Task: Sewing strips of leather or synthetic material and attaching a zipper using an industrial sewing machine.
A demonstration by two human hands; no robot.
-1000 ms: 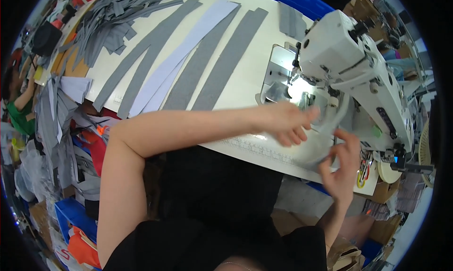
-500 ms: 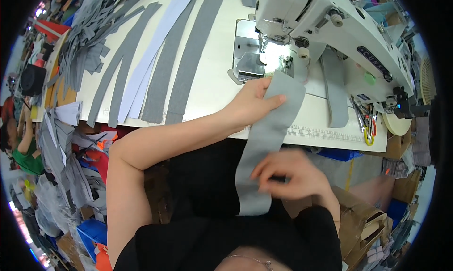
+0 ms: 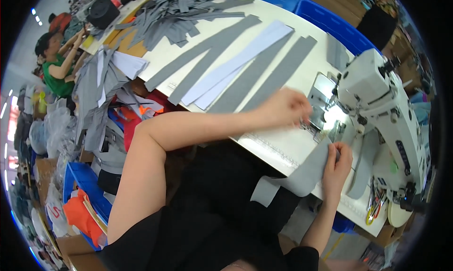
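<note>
My right hand [image 3: 337, 165] grips a grey fabric strip [image 3: 306, 172] near its upper end, just below the lit needle area of the white sewing machine [image 3: 365, 80]. The strip hangs over the table edge, and its loose end [image 3: 265, 190] curls out over my lap. My left hand [image 3: 285, 108] is off that strip, raised over the table left of the machine's metal plate [image 3: 322, 89]. Its fingers look curled but are smeared by motion, and nothing shows in them. Beneath and beside it lie grey strips [image 3: 283, 68] and white strips [image 3: 240, 63] in slanted rows.
A heap of grey strips [image 3: 174, 16] covers the table's far left. Scissors [image 3: 374, 205] lie at the right by the machine. Another grey piece [image 3: 363, 162] rests beside the machine arm. Blue bins [image 3: 330, 23] stand behind the table. A person in green [image 3: 59, 70] works at far left.
My left hand has let go of the strip and moved left. My right hand has come up from the strip's lower part to its upper end. The view has turned toward the left.
</note>
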